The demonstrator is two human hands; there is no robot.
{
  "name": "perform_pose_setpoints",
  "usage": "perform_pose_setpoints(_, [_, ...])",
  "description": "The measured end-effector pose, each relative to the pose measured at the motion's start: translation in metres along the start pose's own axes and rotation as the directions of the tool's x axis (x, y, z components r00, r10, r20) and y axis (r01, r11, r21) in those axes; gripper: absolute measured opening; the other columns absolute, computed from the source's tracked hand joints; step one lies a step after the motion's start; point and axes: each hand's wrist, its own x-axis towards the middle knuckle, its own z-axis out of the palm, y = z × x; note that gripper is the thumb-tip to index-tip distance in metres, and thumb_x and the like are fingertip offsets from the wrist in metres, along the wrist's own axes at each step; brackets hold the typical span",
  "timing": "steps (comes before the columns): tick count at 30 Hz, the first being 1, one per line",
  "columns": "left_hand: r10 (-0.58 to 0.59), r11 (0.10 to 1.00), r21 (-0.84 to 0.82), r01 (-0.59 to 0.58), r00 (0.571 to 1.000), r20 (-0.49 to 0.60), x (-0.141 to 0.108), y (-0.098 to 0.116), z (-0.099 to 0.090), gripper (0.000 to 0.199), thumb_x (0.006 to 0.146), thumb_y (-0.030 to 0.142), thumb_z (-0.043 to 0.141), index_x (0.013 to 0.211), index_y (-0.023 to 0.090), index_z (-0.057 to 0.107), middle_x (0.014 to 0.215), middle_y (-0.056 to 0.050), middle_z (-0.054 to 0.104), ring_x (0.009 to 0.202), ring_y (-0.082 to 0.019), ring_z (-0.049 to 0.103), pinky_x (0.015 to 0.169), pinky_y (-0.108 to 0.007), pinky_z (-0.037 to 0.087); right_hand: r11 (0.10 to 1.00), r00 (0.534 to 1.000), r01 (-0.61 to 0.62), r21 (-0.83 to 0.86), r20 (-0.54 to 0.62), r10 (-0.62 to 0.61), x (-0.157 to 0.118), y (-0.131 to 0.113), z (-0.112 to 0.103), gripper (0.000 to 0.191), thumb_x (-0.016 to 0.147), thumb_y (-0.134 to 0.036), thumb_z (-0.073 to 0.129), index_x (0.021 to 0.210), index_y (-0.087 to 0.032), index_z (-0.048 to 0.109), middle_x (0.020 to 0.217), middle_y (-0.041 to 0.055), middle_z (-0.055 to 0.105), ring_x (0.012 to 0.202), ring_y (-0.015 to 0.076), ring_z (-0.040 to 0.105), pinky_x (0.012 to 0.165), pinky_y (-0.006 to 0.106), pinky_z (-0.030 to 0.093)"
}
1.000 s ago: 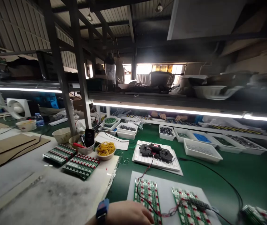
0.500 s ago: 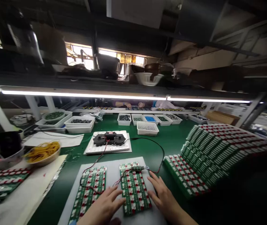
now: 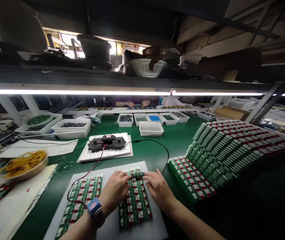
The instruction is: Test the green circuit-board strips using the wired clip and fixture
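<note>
Pinching a strip (image 3: 138, 174) by its ends, left hand (image 3: 116, 187) and right hand (image 3: 159, 189) hold it over the far rows of the board (image 3: 135, 207) beneath, work seemingly just begun, nearer rows apparently left.

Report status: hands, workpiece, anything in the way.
Left hand, right hand pinching opposite ends of small dark rectangular strip. Strip over far end of green rectangular circuit panel. Thin dark-red wire runs to blue wristband: possible snag.
</note>
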Motion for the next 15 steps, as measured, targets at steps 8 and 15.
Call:
perform_pose_setpoints(8, [-0.099, 0.995, 0.017, 0.099, 0.995, 0.012, 0.040, 0.008, 0.020, 0.022, 0.091, 0.021, 0.056, 0.108, 0.019, 0.070, 0.103, -0.008, 0.066, 0.100, -0.025, 0.057, 0.091, -0.036, 0.047, 0.995, 0.995, -0.093, -0.025, 0.020, 0.094, 0.029, 0.018, 0.006, 0.029, 0.088, -0.007, 0.054, 0.105, -0.022, 0.071, 0.104, 0.0050, 0.074, 0.099, 0.0239, 0.065, 0.089, 0.038, 0.045])
perform_pose_setpoints(15, [-0.103, 0.994, -0.057, 0.098, 0.990, -0.094, 0.047, -0.007, 0.013, 0.023, 0.091, 0.019, 0.057, 0.110, 0.019, 0.069, 0.104, -0.007, 0.068, 0.102, -0.025, 0.055, 0.092, -0.035, 0.045, 0.993, 0.992, -0.043, 0.110, -0.114, 0.055, 0.052, 0.020, 0.006, 0.025, 0.086, -0.007, 0.058, 0.099, -0.022, 0.072, 0.099, 0.0033, 0.074, 0.096, 0.0216, 0.064, 0.088, 0.033, 0.046])
